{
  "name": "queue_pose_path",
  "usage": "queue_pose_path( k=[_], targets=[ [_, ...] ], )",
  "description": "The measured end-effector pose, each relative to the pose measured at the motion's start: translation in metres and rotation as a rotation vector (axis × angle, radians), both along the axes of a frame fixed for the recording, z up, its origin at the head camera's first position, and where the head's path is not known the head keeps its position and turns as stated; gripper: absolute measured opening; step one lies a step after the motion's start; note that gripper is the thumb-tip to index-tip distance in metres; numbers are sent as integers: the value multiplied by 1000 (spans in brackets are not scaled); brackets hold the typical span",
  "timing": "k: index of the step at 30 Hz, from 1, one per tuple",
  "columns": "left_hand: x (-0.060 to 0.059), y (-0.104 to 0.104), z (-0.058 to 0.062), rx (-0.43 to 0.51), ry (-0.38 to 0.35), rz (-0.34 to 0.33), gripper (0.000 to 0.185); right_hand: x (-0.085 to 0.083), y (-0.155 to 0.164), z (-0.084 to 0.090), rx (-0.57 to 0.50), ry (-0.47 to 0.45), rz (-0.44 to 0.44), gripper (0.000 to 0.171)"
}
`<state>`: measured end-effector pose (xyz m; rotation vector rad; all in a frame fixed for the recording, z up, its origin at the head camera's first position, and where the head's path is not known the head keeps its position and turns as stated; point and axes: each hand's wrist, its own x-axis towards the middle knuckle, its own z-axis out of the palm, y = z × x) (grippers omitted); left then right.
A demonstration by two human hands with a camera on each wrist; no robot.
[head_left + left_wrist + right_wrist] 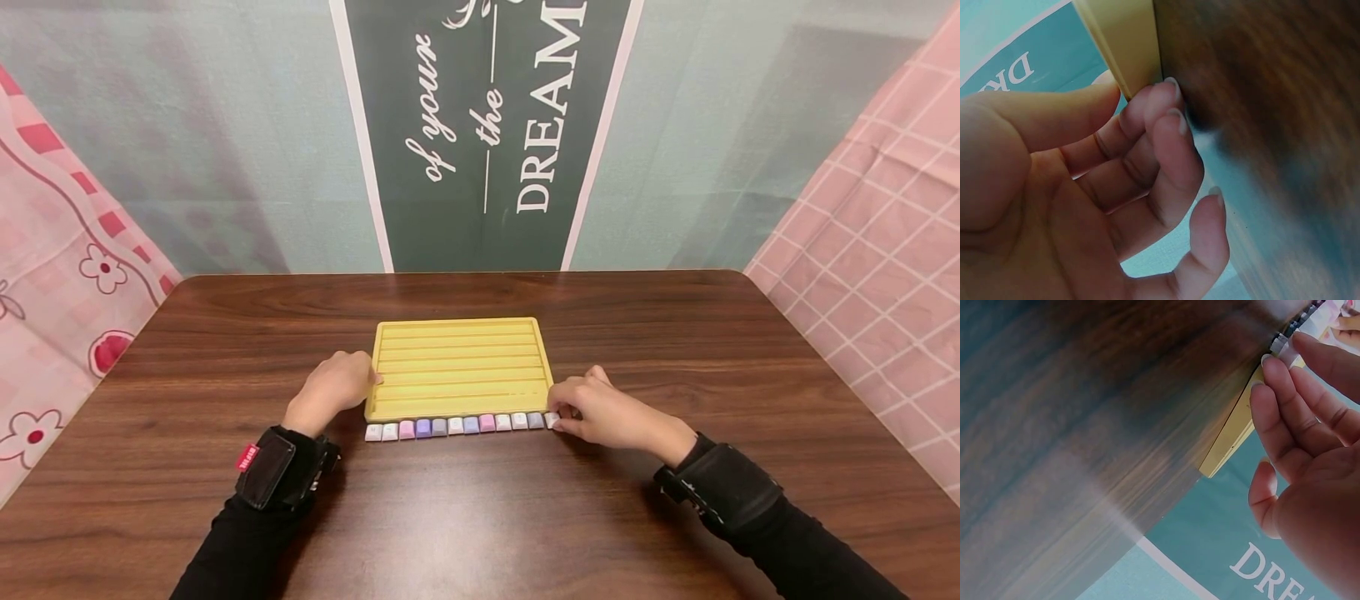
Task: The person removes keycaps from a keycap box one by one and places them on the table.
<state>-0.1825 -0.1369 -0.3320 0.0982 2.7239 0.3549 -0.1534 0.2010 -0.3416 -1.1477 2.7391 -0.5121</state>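
keycaps (454,426) sit in one row on the wooden table (675,350), right against the near edge of the yellow tray (459,367). right hand (611,414) pinches the keycap at the row's right end. left hand (336,386) has curled fingers (1166,103) touching the tray's left edge, gripping nothing.
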Motion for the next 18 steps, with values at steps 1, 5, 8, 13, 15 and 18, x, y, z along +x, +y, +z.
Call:
queue_pose_path(
  k=[1,5,8,13,15,18],
  targets=[
    [0,0,0,-1,0,-1,21,0,0,0,-1,2,-1,12],
    [0,0,-1,-5,1,-2,21,0,-1,-1,-1,5,-4,12],
    [-1,-1,-2,-3,-2,1,21,0,-1,-1,-1,13,-3,13],
    [-1,0,-1,-1,-6,2,22,-1,-1,-2,0,20,-1,15],
    [-1,-1,-1,2,0,0,22,-1,-1,-2,0,23,-1,16],
    [0,-1,0,5,6,-1,21,-1,-1,-2,-1,28,-1,17]
  ],
)
